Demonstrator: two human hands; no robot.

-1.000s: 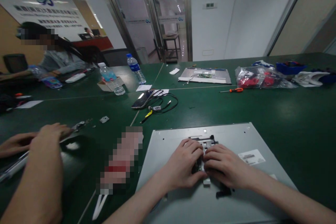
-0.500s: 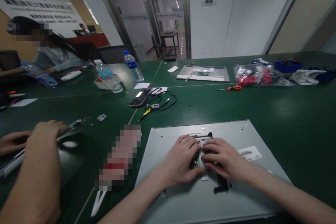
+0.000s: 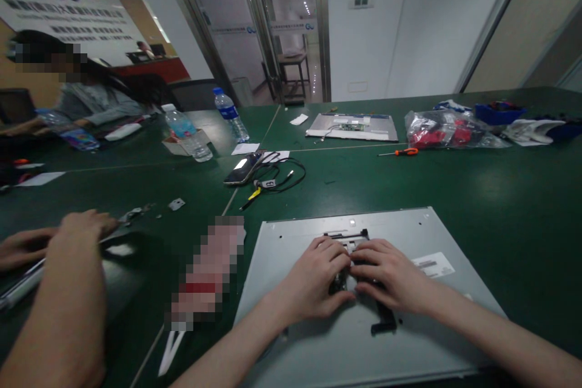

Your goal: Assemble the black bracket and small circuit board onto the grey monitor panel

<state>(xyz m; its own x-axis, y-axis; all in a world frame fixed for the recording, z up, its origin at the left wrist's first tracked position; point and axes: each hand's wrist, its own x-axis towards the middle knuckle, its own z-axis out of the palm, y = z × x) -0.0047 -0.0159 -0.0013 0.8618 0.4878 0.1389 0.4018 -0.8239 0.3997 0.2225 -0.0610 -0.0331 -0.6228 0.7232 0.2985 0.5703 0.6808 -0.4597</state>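
A large grey metal panel [image 3: 309, 348], which looks like the back of a flat display, lies on the table before me. Near its middle sit a small circuit board [image 3: 339, 283] and a black plastic bracket [image 3: 384, 321], both partly covered by my hands. My left hand [image 3: 318, 270] is curled over the left side of the board, fingertips and thumb gripping around it. From the other side my right hand [image 3: 391, 273] bends its fingers down over the board's right part. The fingertips of both hands almost meet. What lies beneath the palms is hidden.
A co-worker's arm [image 3: 75, 291] reaches in at the left. Beyond the panel lie a phone [image 3: 243, 170], black cables [image 3: 291, 185], an orange screwdriver [image 3: 404, 152], another panel [image 3: 382, 130] and a plastic bag [image 3: 448, 133]. Water bottles [image 3: 230, 115] stand further back.
My fingers have shifted slightly over the board, the left fingertips moving a little toward the right hand. The panel stays in place.
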